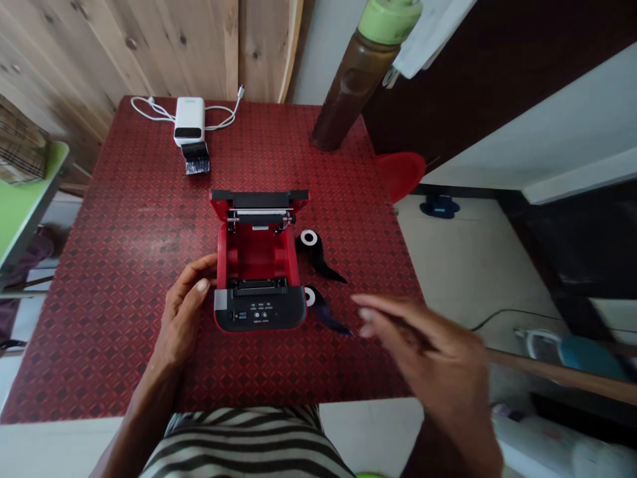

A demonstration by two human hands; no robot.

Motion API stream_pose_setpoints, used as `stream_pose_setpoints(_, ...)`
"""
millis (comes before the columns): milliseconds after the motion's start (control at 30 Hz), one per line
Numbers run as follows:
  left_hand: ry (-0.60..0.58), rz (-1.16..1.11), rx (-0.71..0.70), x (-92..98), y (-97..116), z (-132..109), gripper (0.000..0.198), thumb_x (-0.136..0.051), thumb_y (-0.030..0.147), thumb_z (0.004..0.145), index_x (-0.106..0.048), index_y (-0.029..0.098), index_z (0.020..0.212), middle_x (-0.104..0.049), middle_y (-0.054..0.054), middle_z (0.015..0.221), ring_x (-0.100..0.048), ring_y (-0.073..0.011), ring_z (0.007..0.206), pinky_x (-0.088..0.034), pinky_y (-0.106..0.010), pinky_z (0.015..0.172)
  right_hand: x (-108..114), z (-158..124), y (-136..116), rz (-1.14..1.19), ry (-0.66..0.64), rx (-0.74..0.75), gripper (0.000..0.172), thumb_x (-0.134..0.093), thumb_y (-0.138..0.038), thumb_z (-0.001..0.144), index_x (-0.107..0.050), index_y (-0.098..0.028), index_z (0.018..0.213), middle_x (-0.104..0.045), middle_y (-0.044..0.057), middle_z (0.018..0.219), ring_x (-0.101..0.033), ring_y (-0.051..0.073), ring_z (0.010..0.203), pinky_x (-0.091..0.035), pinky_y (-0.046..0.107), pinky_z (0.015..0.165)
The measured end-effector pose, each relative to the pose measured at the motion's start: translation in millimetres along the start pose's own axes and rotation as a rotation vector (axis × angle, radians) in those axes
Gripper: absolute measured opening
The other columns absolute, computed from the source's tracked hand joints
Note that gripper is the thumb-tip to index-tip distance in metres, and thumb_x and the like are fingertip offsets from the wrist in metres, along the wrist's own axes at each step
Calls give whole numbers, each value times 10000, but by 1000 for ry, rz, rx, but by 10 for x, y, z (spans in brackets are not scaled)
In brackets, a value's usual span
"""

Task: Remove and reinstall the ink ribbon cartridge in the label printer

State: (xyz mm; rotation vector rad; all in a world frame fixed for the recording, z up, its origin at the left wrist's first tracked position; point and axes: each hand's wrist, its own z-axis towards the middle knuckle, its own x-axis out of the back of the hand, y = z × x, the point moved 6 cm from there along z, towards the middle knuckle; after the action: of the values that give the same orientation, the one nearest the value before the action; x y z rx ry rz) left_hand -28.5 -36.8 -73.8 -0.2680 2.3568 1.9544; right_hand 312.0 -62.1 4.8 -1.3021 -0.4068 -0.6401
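A red and black printer-like device (pixel 261 309) sits on the table with its lid raised and its red inner bay showing. My left hand (pixel 185 302) rests against the device's left side, fingers curved and thumb apart from them. Right of the device lie two black rolls with white cores, the upper roll (pixel 309 238) and the lower roll (pixel 310 297), each with a loose black tail. To the right of these tails, my right hand (pixel 423 345) hovers, blurred, with thumb and index finger close together; whether anything is between them is too blurred to tell.
Toward the back of the red patterned table (pixel 149 192) lie a small white device (pixel 190 121) and a white cable (pixel 223 118). A tall brown bottle (pixel 351 79) with a green lid stands at the back right. Beyond the right edge is a red stool (pixel 402 174).
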Motion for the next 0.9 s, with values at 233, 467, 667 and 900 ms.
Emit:
stream_pose_setpoints(233,9,1,10,15,-30,10,512,-708,585,1080,-776,265,1474,-819,-111,1444,-821,-340,1187,-643,-464,1003,-359,844,581,11,-118,35,207,-757,-312,999,-888,-263,1151,-895,58,1119,-832,250,977,-675,430,875)
stream_pose_setpoints(467,3,-6,30,42,-64,7,502,-689,576,1099,-773,259,1479,-824,-117,1434,-825,-337,1158,-633,-458,991,-909,1049,547,101,-312,85,445,-848,-285,928,-826,-274,1373,-873,67,1254,-812,248,1025,-665,448,931)
stream_pose_setpoints(667,-9,3,31,26,-35,2,500,-679,574,1100,-766,254,1474,-819,-110,1449,-811,-336,1206,-621,-471,1046,-1105,1109,548,160,-295,75,317,-777,-328,936,-821,-273,1245,-868,75,1281,-791,290,1217,-603,534,1116)
stream_pose_setpoints(900,12,12,78,5,-3,-16,552,-729,623,1063,-768,253,1471,-830,-112,1428,-784,-374,1294,-578,-512,1134,-568,1052,413,393,-176,-13,365,-759,-381,980,-776,-293,1334,-836,41,1212,-774,263,1128,-616,454,1030)
